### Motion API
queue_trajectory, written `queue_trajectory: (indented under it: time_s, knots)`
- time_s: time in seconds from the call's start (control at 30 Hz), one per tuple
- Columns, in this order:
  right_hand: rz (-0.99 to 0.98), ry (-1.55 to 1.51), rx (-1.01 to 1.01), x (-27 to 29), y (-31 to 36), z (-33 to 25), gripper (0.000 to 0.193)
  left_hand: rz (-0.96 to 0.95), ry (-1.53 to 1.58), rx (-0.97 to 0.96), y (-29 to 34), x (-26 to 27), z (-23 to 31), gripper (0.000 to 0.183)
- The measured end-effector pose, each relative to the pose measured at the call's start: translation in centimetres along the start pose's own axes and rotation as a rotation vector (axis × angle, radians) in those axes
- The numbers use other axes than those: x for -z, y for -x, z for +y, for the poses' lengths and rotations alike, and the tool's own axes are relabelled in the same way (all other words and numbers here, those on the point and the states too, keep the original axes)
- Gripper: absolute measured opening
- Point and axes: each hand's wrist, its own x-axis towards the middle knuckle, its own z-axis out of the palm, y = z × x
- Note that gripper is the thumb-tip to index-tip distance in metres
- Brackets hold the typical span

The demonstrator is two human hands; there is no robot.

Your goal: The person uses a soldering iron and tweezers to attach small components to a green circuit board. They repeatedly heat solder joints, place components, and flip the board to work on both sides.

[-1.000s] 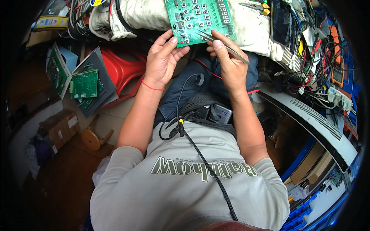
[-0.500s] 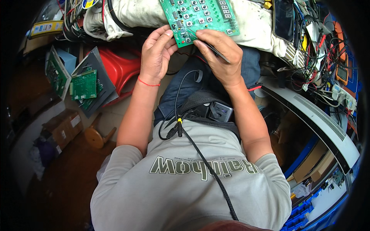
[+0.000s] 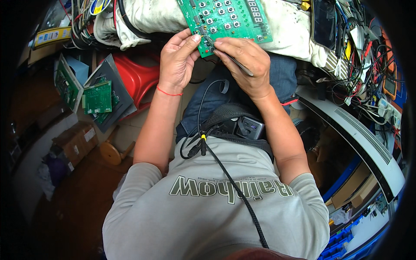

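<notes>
A green circuit board (image 3: 222, 19) with push buttons, small chips and a digit display lies at the top, against a stained white cloth. My left hand (image 3: 177, 63) pinches its lower left edge between thumb and fingers. Over the board's near edge, my right hand (image 3: 251, 65) grips slim dark tweezers (image 3: 241, 66) in a pen-like hold. Their tips reach the small parts near the left corner, close to my left thumb. The fingers partly cover that corner, so whether the tips hold anything cannot be made out.
The padded white cloth (image 3: 290, 32) runs along the bench edge. Tangled wires (image 3: 346, 82), a dark phone-like screen (image 3: 323, 21) and an orange meter (image 3: 390, 84) crowd the right. Leftward are a red stool (image 3: 134, 80), more green boards (image 3: 97, 97) and a wooden stool (image 3: 110, 154).
The tweezers and my right hand have shifted slightly left and down, toward the board's corner. The board has moved slightly down, and my left hand still holds it.
</notes>
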Motion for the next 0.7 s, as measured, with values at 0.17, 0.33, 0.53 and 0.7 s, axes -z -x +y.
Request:
queue_trajectory:
  time_s: [0.17, 0.33, 0.53, 0.7]
  knots:
    - [-0.002, -0.002, -0.01, 0.03, 0.05, 0.01, 0.026, -0.004, -0.002, 0.005, -0.09, 0.11, -0.04, 0.028]
    - [-0.003, 0.0, -0.01, -0.01, 0.18, 0.08, 0.026, 0.001, 0.007, 0.01, -0.14, 0.18, -0.06, 0.027]
    - [0.011, -0.01, -0.013, -0.06, 0.34, 0.27, 0.026, 0.032, 0.02, 0.01, -0.16, 0.03, -0.2, 0.027]
    - [0.004, -0.005, -0.026, -0.07, 0.42, 0.24, 0.026, 0.035, 0.021, 0.011, -0.13, 0.12, -0.26, 0.026]
